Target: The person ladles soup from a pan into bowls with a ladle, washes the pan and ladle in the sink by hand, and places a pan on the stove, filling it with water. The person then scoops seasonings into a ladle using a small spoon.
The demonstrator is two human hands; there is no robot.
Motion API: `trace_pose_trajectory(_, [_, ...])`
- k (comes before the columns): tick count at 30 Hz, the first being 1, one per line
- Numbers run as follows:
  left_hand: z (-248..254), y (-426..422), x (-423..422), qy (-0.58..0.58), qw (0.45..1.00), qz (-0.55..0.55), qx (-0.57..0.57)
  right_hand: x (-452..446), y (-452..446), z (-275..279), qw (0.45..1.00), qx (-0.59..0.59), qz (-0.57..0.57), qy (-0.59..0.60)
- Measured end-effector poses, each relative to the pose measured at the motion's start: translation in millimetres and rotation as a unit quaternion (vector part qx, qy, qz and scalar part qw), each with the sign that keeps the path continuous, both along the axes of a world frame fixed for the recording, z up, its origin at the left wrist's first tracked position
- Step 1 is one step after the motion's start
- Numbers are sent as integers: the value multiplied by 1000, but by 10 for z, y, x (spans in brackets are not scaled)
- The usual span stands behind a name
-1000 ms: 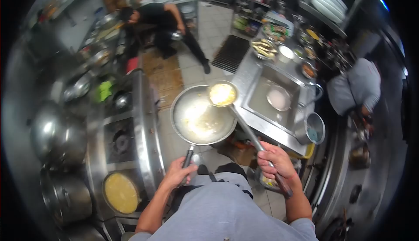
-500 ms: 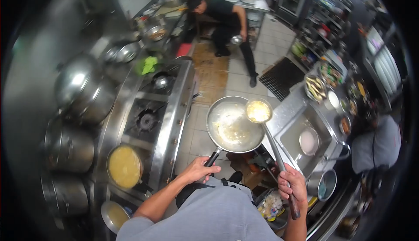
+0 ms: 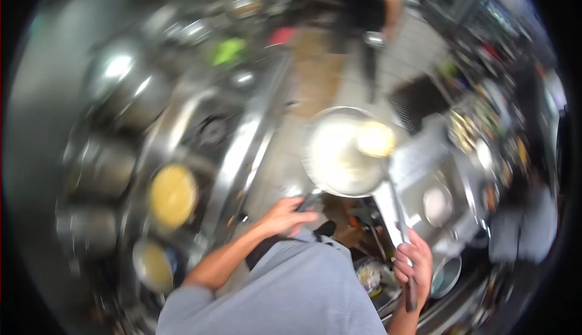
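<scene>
My left hand (image 3: pixel 286 217) is closed around the black handle of a frying pan (image 3: pixel 327 153), held out in front of my body over the floor. A pale, wet smear shows on the pan's inside, though glare and blur hide detail. In my right hand (image 3: pixel 413 257) is the long handle of a ladle (image 3: pixel 398 204). Its bowl, full of yellowish food (image 3: pixel 376 139), hangs over the right side of the pan. Whether the bowl touches the pan I cannot tell.
At left runs a steel stove (image 3: pixel 233 153) with a pan of yellow food (image 3: pixel 173 195) and another bowl (image 3: pixel 153 266). Large pots (image 3: pixel 97 165) stand behind. A sink (image 3: pixel 418 180) lies at right. A person in black (image 3: pixel 364 7) is ahead; another in grey (image 3: pixel 524 229) is at right.
My view has swung and blurred, so the surroundings sit differently in the frame. Pan and ladle appear slightly higher and further right. Both hands keep their grips.
</scene>
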State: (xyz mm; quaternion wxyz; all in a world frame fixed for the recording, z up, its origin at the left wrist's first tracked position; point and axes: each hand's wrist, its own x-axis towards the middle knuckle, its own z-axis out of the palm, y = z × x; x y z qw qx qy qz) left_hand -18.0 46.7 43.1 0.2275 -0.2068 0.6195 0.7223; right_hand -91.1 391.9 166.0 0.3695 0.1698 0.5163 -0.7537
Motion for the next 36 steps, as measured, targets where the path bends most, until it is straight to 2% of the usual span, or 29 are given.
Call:
trace_pose_trajectory(1, [153,15,-35,-24,1000,9,-7,19,22,30,1000,-10,3,-1])
trace_pose_trajectory(4, [110,-156,-70,-34,998,-37,-25,43,-17,139,1000,-12,18,-5])
trace_pose_trajectory(9, [171,-285,-191,-60,996,-46,-40,98,-7,216,999,-19,36,-7])
trace_pose_trajectory(15, [237,-257,-299,-81,991,-100,-36,320,164,218,998,-57,-22,-22])
trace_pose_trajectory(21, [158,-229,-192,-93,985,-137,-47,555,443,291,995,-27,-86,-30])
trace_pose_trajectory(27, [182,-198,-118,-108,988,-104,-40,596,664,390,990,33,-136,2])
trace_pose_trajectory(33, [158,-180,-72,-92,989,-107,-50,359,878,235,983,33,-175,48])
trace_pose_trajectory(36, [237,-145,-84,-103,987,-106,-63,47,957,21,977,69,-181,93])
